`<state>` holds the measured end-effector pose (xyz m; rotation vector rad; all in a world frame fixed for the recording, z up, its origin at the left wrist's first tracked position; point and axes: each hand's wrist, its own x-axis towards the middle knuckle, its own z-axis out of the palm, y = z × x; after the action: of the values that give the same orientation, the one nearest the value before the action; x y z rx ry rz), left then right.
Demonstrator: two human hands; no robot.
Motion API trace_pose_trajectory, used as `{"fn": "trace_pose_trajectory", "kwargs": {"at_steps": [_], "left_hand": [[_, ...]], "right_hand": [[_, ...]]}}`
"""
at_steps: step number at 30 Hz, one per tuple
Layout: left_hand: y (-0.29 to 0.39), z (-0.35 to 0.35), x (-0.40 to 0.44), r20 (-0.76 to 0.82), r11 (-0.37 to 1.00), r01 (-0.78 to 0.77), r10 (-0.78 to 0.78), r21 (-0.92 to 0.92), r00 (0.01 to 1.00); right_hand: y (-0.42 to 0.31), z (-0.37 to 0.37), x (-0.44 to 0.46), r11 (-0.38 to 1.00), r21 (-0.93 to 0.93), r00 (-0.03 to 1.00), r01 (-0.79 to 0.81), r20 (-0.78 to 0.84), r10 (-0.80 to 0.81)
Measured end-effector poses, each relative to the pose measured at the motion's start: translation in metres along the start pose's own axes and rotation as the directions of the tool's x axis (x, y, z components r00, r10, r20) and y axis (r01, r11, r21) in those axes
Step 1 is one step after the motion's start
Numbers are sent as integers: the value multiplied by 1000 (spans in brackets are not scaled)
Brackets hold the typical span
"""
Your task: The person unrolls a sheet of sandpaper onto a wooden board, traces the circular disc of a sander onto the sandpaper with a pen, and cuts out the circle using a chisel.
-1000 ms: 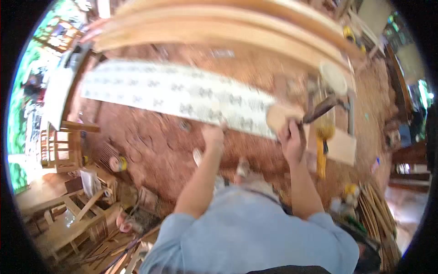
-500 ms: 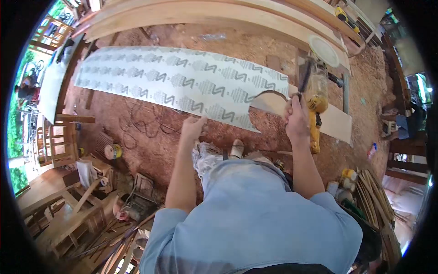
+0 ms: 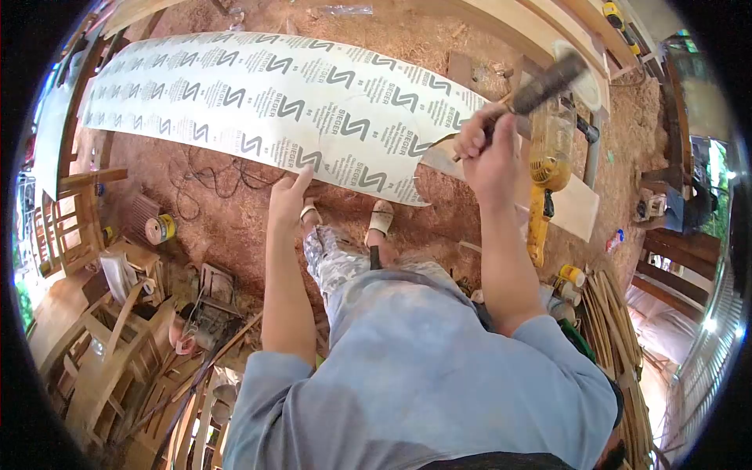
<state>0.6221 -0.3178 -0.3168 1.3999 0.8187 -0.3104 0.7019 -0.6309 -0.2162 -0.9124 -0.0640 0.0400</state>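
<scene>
A long sheet of sandpaper [image 3: 266, 98], its pale backing printed with SIEGER and 80, stretches across in front of me. My left hand [image 3: 290, 200] is closed on its near edge, thumb on top and fingers out of sight underneath. The right end of the sheet is uneven, with a curved corner. Close to that end, my right hand [image 3: 493, 153] grips a tool with a thick dark handle [image 3: 548, 82], which points up and to the right. The fingers cover the rest, so its kind is unclear. Just right of that hand lies a yellow power tool [image 3: 548, 168].
Wooden boards [image 3: 501, 35] run along the back. A yellow-labelled can [image 3: 160, 229] stands on the dusty floor at left, near a loose dark cord [image 3: 211, 176]. Wooden frames [image 3: 117, 337] crowd the lower left, and thin wood strips [image 3: 615, 337] the lower right.
The sandpaper now appears nearer and larger, shifted left and up in view. My right hand has moved left and tilted the dark-handled tool rightward. My left hand now grips the near edge with its thumb on top.
</scene>
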Motion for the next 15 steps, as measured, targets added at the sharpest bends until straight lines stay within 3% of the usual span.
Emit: {"fn": "trace_pose_trajectory", "kwargs": {"at_steps": [1, 2, 3, 5, 7, 8, 9, 11, 12, 13, 14, 15], "left_hand": [[-8, -6, 5, 7, 1000, 10, -10, -3, 1000], [17, -7, -10, 57, 955, 33, -52, 296, 997], [42, -8, -20, 92, 825, 34, -104, 564, 990], [75, -17, -10, -7, 722, -153, 213, 674, 977], [121, -15, 20, -52, 692, -283, 420, 664, 906], [144, -13, 45, -32, 701, -319, 437, 637, 899], [157, 0, 67, -105, 697, -450, 598, 559, 795], [176, 12, 127, -27, 541, -540, 722, 645, 691], [184, 22, 126, -29, 545, -538, 719, 644, 694], [196, 45, 120, 3, 614, -471, 607, 633, 795], [192, 51, 124, 19, 651, -430, 538, 626, 843], [190, 58, 128, 36, 683, -383, 464, 622, 885]], "right_hand": [[4, -4, 9, 1000, -9, 1000, -5, -7, 5], [11, -8, 20, 997, -7, 996, -78, -34, 77], [18, -12, 33, 988, -4, 987, -152, -56, 151], [32, -16, 57, 983, -1, 983, -185, 3, 185], [39, -2, 78, 978, -102, 980, -184, 55, 190], [49, -2, 88, 965, -165, 975, -203, 61, 216], [59, -1, 99, 950, -225, 969, -218, 70, 239], [72, 13, 111, 945, -254, 962, -206, 123, 243], [81, 19, 115, 951, -268, 971, -157, 136, 198], [88, 19, 120, 953, -284, 977, -106, 150, 153], [85, 14, 128, 935, -124, 893, -332, 280, 354], [91, 11, 128, 931, -129, 890, -341, 274, 364]]}}
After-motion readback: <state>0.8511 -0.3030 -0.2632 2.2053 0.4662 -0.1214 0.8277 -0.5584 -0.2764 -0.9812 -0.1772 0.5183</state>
